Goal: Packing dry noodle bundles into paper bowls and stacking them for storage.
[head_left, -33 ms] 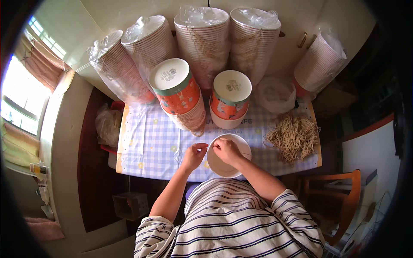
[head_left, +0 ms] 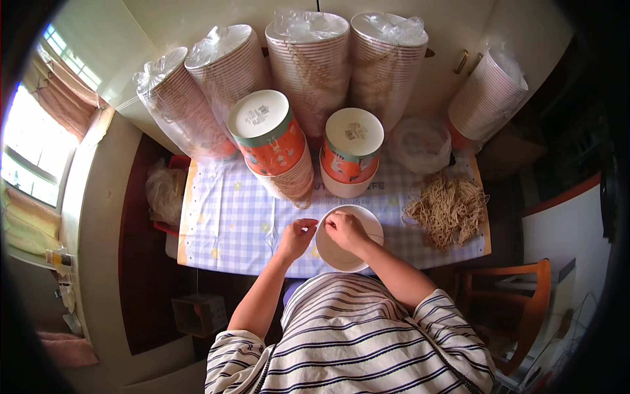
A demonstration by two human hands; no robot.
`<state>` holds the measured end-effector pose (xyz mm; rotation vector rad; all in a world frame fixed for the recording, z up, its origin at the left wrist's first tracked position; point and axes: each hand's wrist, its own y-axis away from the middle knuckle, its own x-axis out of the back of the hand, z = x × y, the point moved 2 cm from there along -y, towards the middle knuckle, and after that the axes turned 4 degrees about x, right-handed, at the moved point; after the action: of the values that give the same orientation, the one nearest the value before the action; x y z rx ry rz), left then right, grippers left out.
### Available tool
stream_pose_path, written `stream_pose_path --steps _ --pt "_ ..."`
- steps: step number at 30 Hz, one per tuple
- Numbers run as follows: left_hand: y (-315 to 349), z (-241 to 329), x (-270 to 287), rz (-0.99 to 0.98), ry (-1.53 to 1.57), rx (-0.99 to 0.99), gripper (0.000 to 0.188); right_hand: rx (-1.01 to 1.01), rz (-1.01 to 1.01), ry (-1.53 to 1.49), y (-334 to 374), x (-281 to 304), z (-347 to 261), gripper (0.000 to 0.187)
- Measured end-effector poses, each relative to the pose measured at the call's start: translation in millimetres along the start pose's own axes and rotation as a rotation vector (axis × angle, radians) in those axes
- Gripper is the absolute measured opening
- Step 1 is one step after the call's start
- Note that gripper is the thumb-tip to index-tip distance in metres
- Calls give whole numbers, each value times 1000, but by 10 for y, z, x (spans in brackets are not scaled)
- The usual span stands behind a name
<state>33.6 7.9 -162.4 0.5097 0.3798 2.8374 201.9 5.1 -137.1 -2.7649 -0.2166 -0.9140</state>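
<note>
An open white paper bucket [head_left: 344, 259] stands near the table's front edge, its mouth toward me. My right hand [head_left: 348, 231] is over its mouth, thumb and fingers pinched together by the left rim. Just outside that rim, my left hand [head_left: 297, 238] is also closed in a pinch, fingertips turned toward the bucket. Whatever either pinch holds is too small to make out. A thin cord [head_left: 375, 235] crosses the bucket's right side beside my right wrist. At the right lies a tangled heap of beige cords [head_left: 447, 211].
Beyond my hands stand an upturned orange-and-green bucket stack [head_left: 270, 148] and a shorter stack [head_left: 352, 154]. Several tall bagged bucket stacks [head_left: 308, 72] line the back. A clear plastic bag [head_left: 422, 146] lies at the right, above the checked tablecloth [head_left: 226, 226]. A wooden chair [head_left: 539, 295] is at lower right.
</note>
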Motion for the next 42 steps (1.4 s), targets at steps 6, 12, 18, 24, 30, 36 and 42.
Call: stream_pose_path --steps 6,12,18,24,30,36,42 --pt "-68 289 38 -64 -309 -244 19 -12 5 5 -33 -16 13 11" --pt "-92 273 48 -105 -475 -498 11 1 14 -30 11 -66 78 10" --pt "56 21 41 -216 -152 0 17 -136 -106 -223 165 38 28 21" --pt "466 -171 -73 -264 871 560 18 -157 -374 -498 507 399 -276 20" --pt "726 -344 -376 -327 1325 691 19 -338 -516 -643 834 433 -474 23" --pt "680 -266 -505 -378 1371 573 19 -99 -320 -312 880 373 -442 22" --pt "715 -154 -580 -411 1248 497 17 52 -122 -110 993 233 -175 17"
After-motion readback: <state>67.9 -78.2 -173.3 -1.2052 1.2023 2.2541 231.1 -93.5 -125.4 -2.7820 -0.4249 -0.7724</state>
